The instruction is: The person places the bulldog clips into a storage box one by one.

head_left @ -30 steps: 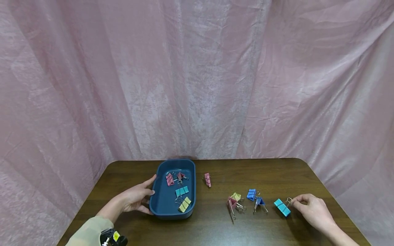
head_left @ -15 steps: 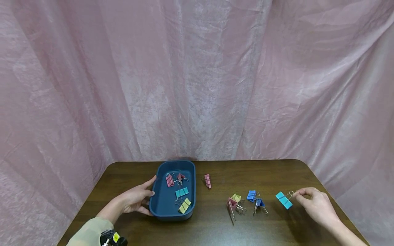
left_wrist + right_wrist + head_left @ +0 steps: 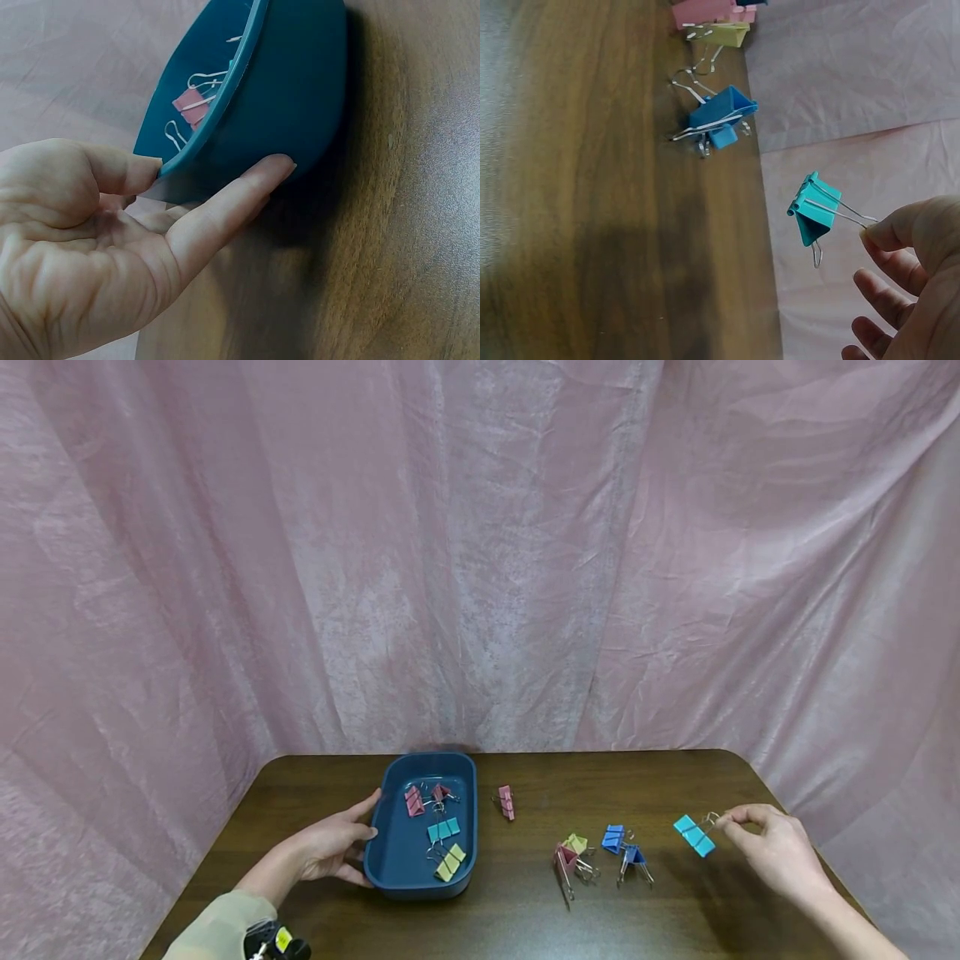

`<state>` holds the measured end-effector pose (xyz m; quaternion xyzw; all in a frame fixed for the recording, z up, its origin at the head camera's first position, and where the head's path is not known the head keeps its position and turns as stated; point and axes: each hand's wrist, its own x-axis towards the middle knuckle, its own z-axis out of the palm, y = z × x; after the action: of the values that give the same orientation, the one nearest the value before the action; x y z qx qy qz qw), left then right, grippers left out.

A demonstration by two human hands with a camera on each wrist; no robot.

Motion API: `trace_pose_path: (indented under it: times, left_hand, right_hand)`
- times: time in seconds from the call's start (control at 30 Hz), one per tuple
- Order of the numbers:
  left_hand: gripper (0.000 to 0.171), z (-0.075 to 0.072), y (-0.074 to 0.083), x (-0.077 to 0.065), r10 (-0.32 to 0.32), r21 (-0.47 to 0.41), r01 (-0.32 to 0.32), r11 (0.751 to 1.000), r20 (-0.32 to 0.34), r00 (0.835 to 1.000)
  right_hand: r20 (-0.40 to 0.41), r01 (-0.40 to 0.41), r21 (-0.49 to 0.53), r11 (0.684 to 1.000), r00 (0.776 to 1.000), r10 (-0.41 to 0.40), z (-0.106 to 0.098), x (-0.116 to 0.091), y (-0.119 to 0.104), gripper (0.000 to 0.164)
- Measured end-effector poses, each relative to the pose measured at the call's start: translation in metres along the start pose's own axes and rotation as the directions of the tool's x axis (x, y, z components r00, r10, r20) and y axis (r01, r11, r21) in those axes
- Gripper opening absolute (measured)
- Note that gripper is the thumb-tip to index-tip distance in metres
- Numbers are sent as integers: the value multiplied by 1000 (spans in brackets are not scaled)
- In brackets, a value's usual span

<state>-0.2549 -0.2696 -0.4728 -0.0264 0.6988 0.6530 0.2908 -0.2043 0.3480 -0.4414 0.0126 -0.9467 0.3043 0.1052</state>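
My right hand (image 3: 776,852) pinches a wire handle of a turquoise binder clip (image 3: 693,836) between thumb and index finger. In the right wrist view that turquoise clip (image 3: 816,208) hangs off the fingertips, and the other fingers are loosely bent. At the left, my left hand (image 3: 333,843) holds the side of a dark blue bin (image 3: 386,852). The left wrist view has the thumb at the bin's rim (image 3: 240,64) and a finger along its outer wall. Inside lie pink clips (image 3: 415,801), a turquoise clip (image 3: 443,829) and a yellow clip (image 3: 450,863).
On the wooden table (image 3: 525,927) lie two blue binder clips (image 3: 612,837) left of my right hand. A dark pink clip (image 3: 566,858) touches a yellow one (image 3: 576,843) farther left. One pink clip (image 3: 507,803) lies beside the bin. A pink curtain (image 3: 480,568) hangs behind.
My right hand has lifted the turquoise binder clip off the table and moved it slightly away from me. The left hand and the bin stay put.
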Motion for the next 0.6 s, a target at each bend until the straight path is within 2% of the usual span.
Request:
trace_pose_path:
  times: [0.27,0.47,0.6]
  left_hand:
    - [74,0,0,0,-1,5,1,1000,-5,1000]
    - [73,1,1,-1,-6,4,6,1000,-11,1000]
    - [73,1,2,-1,-6,6,6,1000,-6,1000]
  right_hand:
    - [-97,62,-38,997,993,-65,-4,8,-7,18]
    - [-89,67,-9,998,994,-68,-12,14,-16,22]
    - [-120,90,-15,996,989,-91,-14,19,-22,20]
